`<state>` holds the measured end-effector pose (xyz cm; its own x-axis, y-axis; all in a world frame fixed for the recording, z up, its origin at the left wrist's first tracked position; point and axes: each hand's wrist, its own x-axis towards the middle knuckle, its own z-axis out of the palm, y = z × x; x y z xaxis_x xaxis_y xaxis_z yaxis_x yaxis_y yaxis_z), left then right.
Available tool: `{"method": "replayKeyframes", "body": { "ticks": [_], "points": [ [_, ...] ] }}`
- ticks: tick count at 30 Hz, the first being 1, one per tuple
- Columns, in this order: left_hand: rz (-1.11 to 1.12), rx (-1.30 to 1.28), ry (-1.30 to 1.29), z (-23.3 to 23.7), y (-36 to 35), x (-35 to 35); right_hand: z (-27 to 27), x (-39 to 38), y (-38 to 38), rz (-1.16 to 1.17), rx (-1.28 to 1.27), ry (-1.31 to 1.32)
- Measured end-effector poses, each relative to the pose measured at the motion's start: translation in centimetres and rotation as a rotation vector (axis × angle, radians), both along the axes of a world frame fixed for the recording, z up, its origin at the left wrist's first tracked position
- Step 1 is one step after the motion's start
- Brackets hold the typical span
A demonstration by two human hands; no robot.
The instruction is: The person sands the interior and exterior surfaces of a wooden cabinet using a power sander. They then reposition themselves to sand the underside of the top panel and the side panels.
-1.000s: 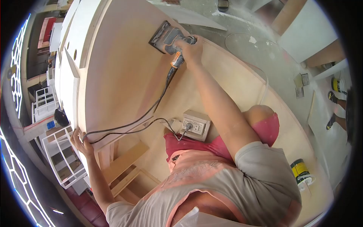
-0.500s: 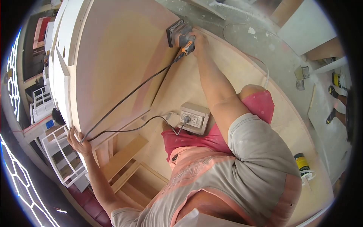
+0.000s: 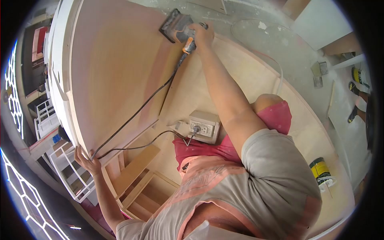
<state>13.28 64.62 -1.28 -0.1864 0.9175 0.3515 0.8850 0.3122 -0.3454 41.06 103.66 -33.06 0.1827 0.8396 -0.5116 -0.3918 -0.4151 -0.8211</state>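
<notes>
My right hand (image 3: 203,37) is wrapped round the body of an electric sheet sander (image 3: 178,26), whose flat pad faces the upright wooden panel (image 3: 116,52). Whether the pad touches the panel is hard to tell. From the sander's orange-and-black cord end, a black power cord (image 3: 138,114) runs down to my left hand (image 3: 87,161). That hand lies at the panel's near edge, with the cord looped between thumb and fingers. The cord then runs back to a plug in a socket box (image 3: 205,127) beside my lap.
I sit on a wide pale wooden board (image 3: 248,60) that meets the panel. Wooden slats and an open frame (image 3: 150,192) lie below left. A black-and-yellow tub (image 3: 321,170) stands at right, white racks (image 3: 72,172) at left. Another person's feet (image 3: 353,114) show at far right.
My right hand has moved the sander left and slightly up along the panel, and its pad has tilted. My left hand keeps the cord at the panel edge. The view has shifted slightly.
</notes>
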Motion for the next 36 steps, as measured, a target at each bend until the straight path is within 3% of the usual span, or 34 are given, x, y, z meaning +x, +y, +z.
{"method": "replayKeyframes", "body": {
  "ticks": [3, 8, 16, 18, 21, 23, 25, 27, 30, 32, 36],
  "points": [
    [0.006, 0.01, -0.002, 0.0, 0.1, 0.1, -3.0, -0.2, 0.4, -0.083, -0.142, 0.206],
    [0.003, -0.003, -0.009, -0.2, 0.1, 0.3, -3.5, -0.7, 1.3, -0.045, -0.124, 0.178],
    [0.032, -0.012, -0.009, -0.2, 1.0, 0.7, 10.4, -0.4, 1.4, 0.043, 0.121, 0.03],
    [0.019, -0.015, 0.002, -0.1, 0.9, 0.4, 14.0, 0.7, 1.7, 0.174, 0.207, -0.234],
    [0.017, -0.035, 0.008, -0.2, 0.8, 0.7, 12.7, -0.1, 2.3, 0.053, 0.381, -0.235],
    [-0.012, -0.023, 0.001, -0.1, 0.9, 0.8, 8.9, -0.8, 2.8, 0.015, 0.432, -0.19],
    [0.005, -0.025, -0.003, 0.1, 0.9, 0.7, 5.1, -1.0, 3.1, 0.064, 0.143, 0.306],
    [-0.036, -0.04, 0.011, 0.1, 1.0, 0.9, 0.4, -1.5, 2.6, 0.007, 0.117, 0.205],
    [-0.007, -0.046, 0.016, 0.1, 1.2, 1.3, -4.2, -2.5, 1.3, -0.086, -0.007, 0.277],
    [-0.017, -0.058, 0.029, 0.2, 1.3, 1.3, -5.1, -2.5, -0.2, -0.052, -0.075, 0.449],
    [-0.014, -0.066, 0.04, 0.2, 1.1, 1.0, -4.9, -3.0, -1.9, -0.062, -0.041, 0.383]
  ]
}}
